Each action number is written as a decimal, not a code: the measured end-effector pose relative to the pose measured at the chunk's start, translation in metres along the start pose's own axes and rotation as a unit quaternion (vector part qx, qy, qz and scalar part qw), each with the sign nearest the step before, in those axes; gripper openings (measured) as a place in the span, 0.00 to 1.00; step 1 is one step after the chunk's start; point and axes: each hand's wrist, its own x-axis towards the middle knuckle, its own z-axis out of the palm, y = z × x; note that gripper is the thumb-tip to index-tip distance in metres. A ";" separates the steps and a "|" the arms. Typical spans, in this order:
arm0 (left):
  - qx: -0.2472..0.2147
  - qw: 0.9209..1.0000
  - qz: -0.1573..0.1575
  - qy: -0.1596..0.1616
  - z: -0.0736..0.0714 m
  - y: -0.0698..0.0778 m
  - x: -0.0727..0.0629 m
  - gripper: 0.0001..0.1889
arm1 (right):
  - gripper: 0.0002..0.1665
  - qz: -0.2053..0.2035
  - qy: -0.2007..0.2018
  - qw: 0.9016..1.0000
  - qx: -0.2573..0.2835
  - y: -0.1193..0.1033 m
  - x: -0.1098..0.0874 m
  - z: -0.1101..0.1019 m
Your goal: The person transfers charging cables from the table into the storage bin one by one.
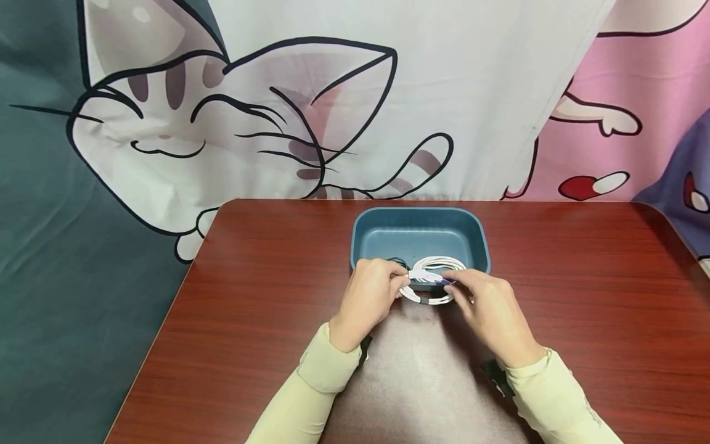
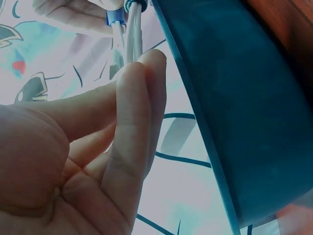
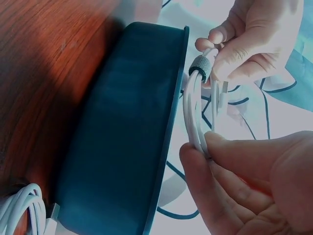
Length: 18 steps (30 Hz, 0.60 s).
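Both hands hold a white cable coil (image 1: 427,300) at the front rim of a blue-grey bin (image 1: 420,213). My left hand (image 1: 370,299) pinches the left part of the bundle between thumb and fingers. On the other side, my right hand (image 1: 495,311) grips it with thumb and forefinger. A dark ribbed tie (image 3: 199,66) wraps the strands in the right wrist view. Near the right hand, a blue band (image 2: 116,15) shows in the left wrist view. A dark cable (image 1: 397,261) lies in the bin, partly hidden by the left hand.
The bin stands near the far edge of a reddish-brown wooden table (image 1: 277,271). Another white coil (image 3: 24,208) with a connector shows low beside the bin in the right wrist view. A cat-printed curtain (image 1: 471,74) hangs behind the table.
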 end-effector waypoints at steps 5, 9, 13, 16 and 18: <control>-0.008 1.000 0.006 -0.002 -0.002 -0.002 0.000 0.04 | 0.15 0.004 0.000 1.000 0.002 0.000 0.001 0.001; -0.012 1.000 0.012 0.001 -0.003 -0.003 0.001 0.05 | 0.15 0.002 0.003 1.000 0.004 0.001 0.002 0.001; -0.009 1.000 0.012 0.007 -0.004 -0.005 0.001 0.05 | 0.15 0.002 0.007 1.000 0.007 0.001 0.004 0.002; -0.001 1.000 0.014 0.011 -0.005 -0.005 0.001 0.05 | 0.15 0.004 0.008 1.000 0.010 0.000 0.005 0.003; 0.006 1.000 0.019 0.014 -0.006 -0.005 0.001 0.05 | 0.16 0.005 0.009 1.000 0.011 -0.001 0.006 0.003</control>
